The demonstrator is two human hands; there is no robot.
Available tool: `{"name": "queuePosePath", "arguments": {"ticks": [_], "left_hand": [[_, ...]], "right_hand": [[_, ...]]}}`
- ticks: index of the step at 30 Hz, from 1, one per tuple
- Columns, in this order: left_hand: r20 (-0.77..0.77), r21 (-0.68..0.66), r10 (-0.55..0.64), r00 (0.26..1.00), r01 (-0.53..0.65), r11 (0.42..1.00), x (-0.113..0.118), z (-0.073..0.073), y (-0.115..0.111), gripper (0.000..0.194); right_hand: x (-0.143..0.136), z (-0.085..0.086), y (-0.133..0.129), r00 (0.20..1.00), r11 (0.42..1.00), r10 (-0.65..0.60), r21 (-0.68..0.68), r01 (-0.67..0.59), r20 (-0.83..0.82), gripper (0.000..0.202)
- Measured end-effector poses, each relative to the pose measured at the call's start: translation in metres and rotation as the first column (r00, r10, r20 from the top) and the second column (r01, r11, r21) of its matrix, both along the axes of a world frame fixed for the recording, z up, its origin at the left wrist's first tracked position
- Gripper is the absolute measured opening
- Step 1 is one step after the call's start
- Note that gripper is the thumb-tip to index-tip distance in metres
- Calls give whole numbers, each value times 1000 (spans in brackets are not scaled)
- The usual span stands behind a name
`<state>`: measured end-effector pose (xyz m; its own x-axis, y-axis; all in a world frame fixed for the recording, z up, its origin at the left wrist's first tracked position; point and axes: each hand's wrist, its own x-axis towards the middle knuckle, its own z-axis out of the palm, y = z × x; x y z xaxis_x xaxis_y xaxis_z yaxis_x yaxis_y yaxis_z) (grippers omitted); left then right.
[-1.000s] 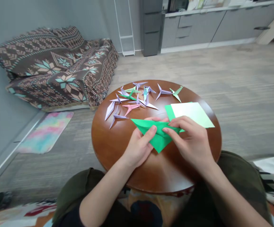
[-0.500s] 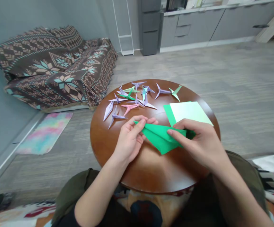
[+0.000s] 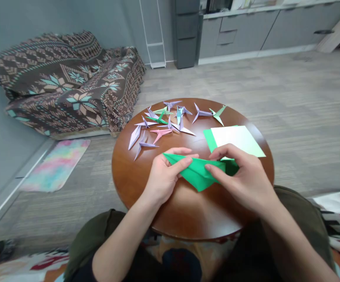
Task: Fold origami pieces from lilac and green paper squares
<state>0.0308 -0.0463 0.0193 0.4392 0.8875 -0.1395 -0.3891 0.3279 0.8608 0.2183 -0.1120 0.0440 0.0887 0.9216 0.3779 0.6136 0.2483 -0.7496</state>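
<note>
A folded green paper (image 3: 200,176) is held above the round brown table, its pointed end to the left and a corner hanging down. My left hand (image 3: 165,174) grips its left part, thumb in front and fingers behind. My right hand (image 3: 243,176) pinches the right part between thumb and fingers, where the layers stand apart. Beyond my right hand lies a stack of square sheets (image 3: 238,141), pale on top with green beneath. Several folded paper pieces, among them a pink one (image 3: 161,133) and a purple one (image 3: 200,113), lie on the table's far side.
The round table (image 3: 128,176) stands between my knees and the open floor. A sofa under a patterned cover (image 3: 78,86) is at the far left, with a pastel mat (image 3: 56,164) in front. Grey cabinets (image 3: 246,33) line the back wall.
My left thumb and fingers have slid right along the green paper, away from its left tip. My right hand has shifted slightly left, and the paper has tilted a little.
</note>
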Motion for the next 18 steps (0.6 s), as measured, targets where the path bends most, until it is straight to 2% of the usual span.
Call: {"name": "queuePosePath", "arguments": {"ticks": [4,9,13,18], "left_hand": [[-36,65,1,999,1,998,-1,-2,-1,32],[-53,110,2,999,4,994,-1,-4,-2,30],[-63,108,10,998,-3,994,-1,-5,-1,30],[-82,147,32,996,-20,989,1,-8,-3,27]], "right_hand": [[1,-1,2,999,998,46,-51,-46,1,4],[1,-1,3,994,992,105,-76,-103,18,14],[1,-2,1,994,991,110,-79,-108,20,13],[0,-2,0,989,992,114,-61,-108,96,10]]}}
